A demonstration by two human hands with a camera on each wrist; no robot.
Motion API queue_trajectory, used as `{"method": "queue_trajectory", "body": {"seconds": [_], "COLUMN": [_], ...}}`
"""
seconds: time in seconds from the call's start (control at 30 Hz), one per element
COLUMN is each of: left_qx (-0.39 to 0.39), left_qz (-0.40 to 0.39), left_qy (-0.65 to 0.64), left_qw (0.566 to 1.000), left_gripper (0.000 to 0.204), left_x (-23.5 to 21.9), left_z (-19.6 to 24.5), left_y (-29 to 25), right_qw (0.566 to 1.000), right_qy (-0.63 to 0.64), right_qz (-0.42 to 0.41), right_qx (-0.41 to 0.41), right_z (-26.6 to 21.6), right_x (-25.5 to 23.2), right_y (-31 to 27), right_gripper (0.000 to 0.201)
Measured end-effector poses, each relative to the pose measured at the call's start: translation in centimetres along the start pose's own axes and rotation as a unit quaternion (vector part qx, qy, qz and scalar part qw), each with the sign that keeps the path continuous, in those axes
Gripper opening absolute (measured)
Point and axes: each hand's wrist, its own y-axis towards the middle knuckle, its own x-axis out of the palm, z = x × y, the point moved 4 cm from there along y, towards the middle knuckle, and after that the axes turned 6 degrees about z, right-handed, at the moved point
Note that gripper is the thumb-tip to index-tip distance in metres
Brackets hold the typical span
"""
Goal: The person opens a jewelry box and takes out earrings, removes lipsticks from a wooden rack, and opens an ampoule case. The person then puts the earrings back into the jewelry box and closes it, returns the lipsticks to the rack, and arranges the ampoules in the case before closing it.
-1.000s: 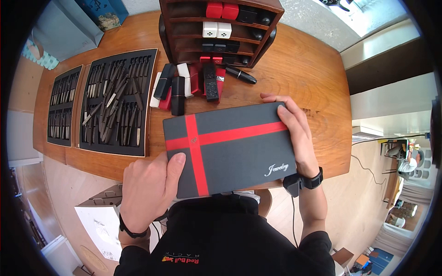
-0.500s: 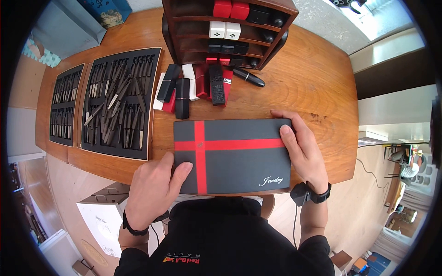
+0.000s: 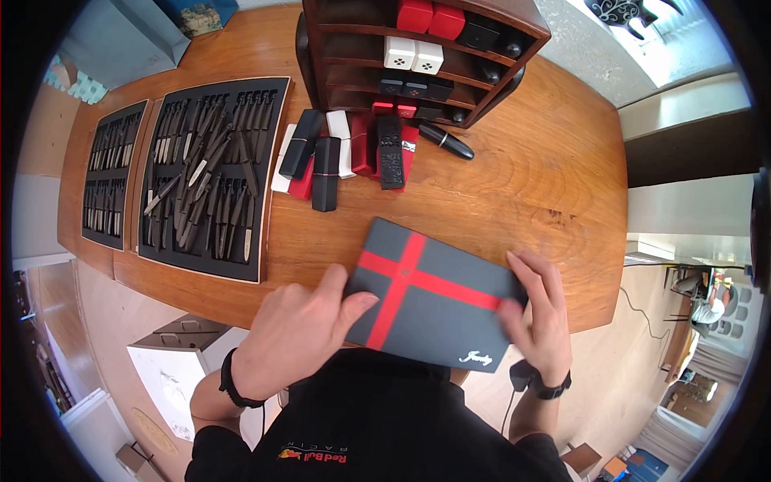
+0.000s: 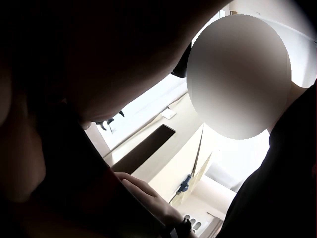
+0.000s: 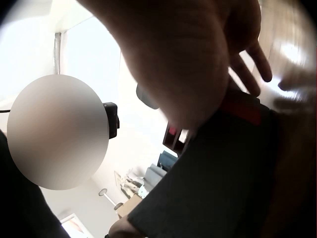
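Note:
A flat dark grey box (image 3: 446, 313) with a crossed red ribbon and "Jewelry" lettering lies aslant in front of the person at the table's near edge. At its left end my left hand (image 3: 297, 325) grips it, thumb on the lid and the other fingers partly hidden. Over the right end is my right hand (image 3: 548, 317), its thumb blurred above the lid. The right wrist view shows the right fingers (image 5: 250, 74) straight and spread beyond the box edge. In the left wrist view the box is mostly in dark shadow.
Left of the box, a black tray (image 3: 201, 181) holds many slim dark pieces, with a smaller similar tray (image 3: 116, 177) beside it. Lipstick-like tubes and cases (image 3: 325, 173) lie in front of a wooden shelf (image 3: 365, 68). A black tube (image 3: 446, 141) lies right of them.
The box has turned clockwise and come nearer the body, its right end swinging down. Both hands moved with it, and the right fingers have loosened and shifted on its end.

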Motion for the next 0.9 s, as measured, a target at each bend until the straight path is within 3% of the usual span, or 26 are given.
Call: {"method": "queue_trajectory", "body": {"seconds": [0.03, 0.07, 0.1, 0.17, 0.23, 0.3, 0.37, 0.43, 0.57, 0.67, 0.77, 0.83, 0.9], "left_qx": [0.002, 0.035, 0.069, 0.078, 0.215, 0.24, 0.263, 0.309, 0.245, 0.142, 0.152, 0.153, 0.157], "left_qz": [-0.002, -0.006, -0.009, -0.051, 0.027, 0.015, 0.003, 0.017, -0.017, -0.001, 0.026, 0.034, 0.039], "left_qy": [-0.002, -0.07, -0.136, -0.135, -0.26, -0.239, -0.217, -0.249, -0.305, -0.395, -0.4, -0.403, -0.404], "left_qw": [1.0, 0.997, 0.988, 0.987, 0.941, 0.941, 0.94, 0.918, 0.92, 0.908, 0.903, 0.902, 0.9], "left_gripper": [0.034, 0.037, 0.04, 0.051, 0.058, 0.059, 0.061, 0.049, 0.029, 0.014, 0.018, 0.022, 0.025], "left_x": [0.2, 0.4, 0.4, 0.9, 1.7, 2.3, 2.3, 1.4, 0.0, 0.6, 0.8, 1.1, 1.3], "left_z": [0.5, 1.5, 2.5, 3.5, 4.5, 5.4, 6.4, 7.3, 6.0, 3.8, 3.1, 2.7, 2.5], "left_y": [0.4, 1.0, 1.5, 2.9, 4.5, 5.7, 6.8, 7.6, 8.6, 9.6, 10.0, 10.4, 10.5], "right_qw": [0.999, 0.998, 0.998, 0.993, 0.994, 0.992, 0.987, 0.972, 0.957, 0.948, 0.942, 0.93, 0.927], "right_qy": [-0.015, 0.012, 0.009, -0.094, -0.107, -0.106, -0.128, -0.172, -0.212, -0.245, -0.261, -0.262, -0.265], "right_qz": [0.003, -0.041, -0.041, -0.025, -0.015, 0.046, 0.07, 0.118, 0.138, 0.143, 0.147, 0.139, 0.135], "right_qx": [-0.045, -0.045, -0.044, -0.06, -0.014, 0.059, 0.073, 0.106, 0.139, 0.144, 0.151, 0.217, 0.227], "right_z": [-0.2, 0.6, 0.6, 0.4, 1.1, 1.8, 2.1, 2.5, 3.7, 5.0, 6.1, 7.2, 7.7], "right_x": [-0.6, -0.6, -0.9, -1.5, -1.8, -2.1, -1.7, -1.7, -2.2, -2.7, -3.1, -3.4, -3.6], "right_y": [-1.1, -2.5, -3.3, -4.6, -5.5, -6.0, -5.7, -4.9, -0.7, 3.6, 8.3, 11.1, 13.5], "right_gripper": [0.083, 0.119, 0.119, 0.121, 0.121, 0.118, 0.118, 0.12, 0.115, 0.109, 0.108, 0.112, 0.115]}}
